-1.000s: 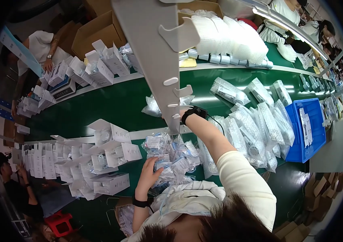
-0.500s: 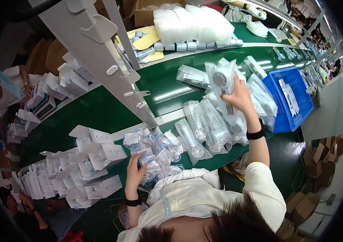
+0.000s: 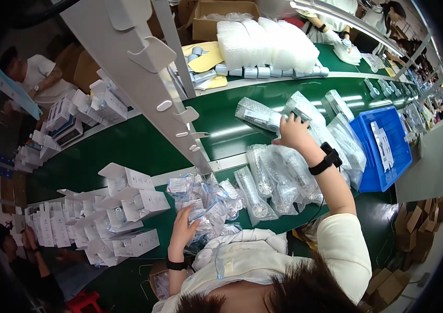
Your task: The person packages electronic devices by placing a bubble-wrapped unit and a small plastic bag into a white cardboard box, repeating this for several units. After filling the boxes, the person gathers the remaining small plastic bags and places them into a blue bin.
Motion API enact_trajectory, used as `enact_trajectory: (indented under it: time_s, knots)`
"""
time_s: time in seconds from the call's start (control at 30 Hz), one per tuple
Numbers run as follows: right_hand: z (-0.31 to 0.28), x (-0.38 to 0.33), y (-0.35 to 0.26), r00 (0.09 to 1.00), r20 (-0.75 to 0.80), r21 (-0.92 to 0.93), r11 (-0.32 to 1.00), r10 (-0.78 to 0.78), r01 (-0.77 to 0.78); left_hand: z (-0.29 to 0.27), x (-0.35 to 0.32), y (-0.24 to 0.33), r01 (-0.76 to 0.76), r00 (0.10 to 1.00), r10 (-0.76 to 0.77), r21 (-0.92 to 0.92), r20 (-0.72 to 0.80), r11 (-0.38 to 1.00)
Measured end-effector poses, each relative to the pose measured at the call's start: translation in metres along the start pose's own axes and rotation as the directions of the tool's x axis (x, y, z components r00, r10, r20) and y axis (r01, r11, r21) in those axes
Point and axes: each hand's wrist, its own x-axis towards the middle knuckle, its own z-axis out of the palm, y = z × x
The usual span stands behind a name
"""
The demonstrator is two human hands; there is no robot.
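Currently, the right hand (image 3: 293, 133) is stretched out over the green conveyor belt (image 3: 127, 146), its fingers closed around a clear plastic bag holding a grey part (image 3: 305, 108). Just beside the belt's near edge, the left hand (image 3: 184, 229) is laid with loosely spread fingers on a heap of small clear plastic packets (image 3: 203, 201), gripping nothing. White folded cardboard boxes (image 3: 122, 208) are stacked left of that heap.

The person wears a pale cream top with short sleeves — loose and creased across the shoulders. A black band circles each wrist — a chunky one by the right hand (image 3: 295, 133), a slimmer one by the left hand (image 3: 183, 229). Hair is dark.
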Motion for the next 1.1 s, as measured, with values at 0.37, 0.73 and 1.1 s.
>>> enact_trajectory:
  time_s: [0.37, 0.73, 1.1]
  knots:
    - [0.100, 0.186, -0.030, 0.997, 0.049, 0.239, 0.970, -0.057, 0.044, -0.008, -0.008, 0.004, 0.224, 0.962, -0.227, -0.034, -0.149, 0.974]
    - [0.073, 0.184, 0.100, 0.797, 0.602, 0.161, 0.970, 0.049, -0.181, 0.003, -0.010, 0.005, 0.222, 0.967, -0.221, -0.009, -0.127, 0.975]
    - [0.091, 0.172, 0.080, 0.921, 0.204, 0.194, 0.936, -0.331, 0.293, 0.001, -0.021, 0.019, 0.203, 0.959, -0.210, -0.059, -0.192, 0.978]
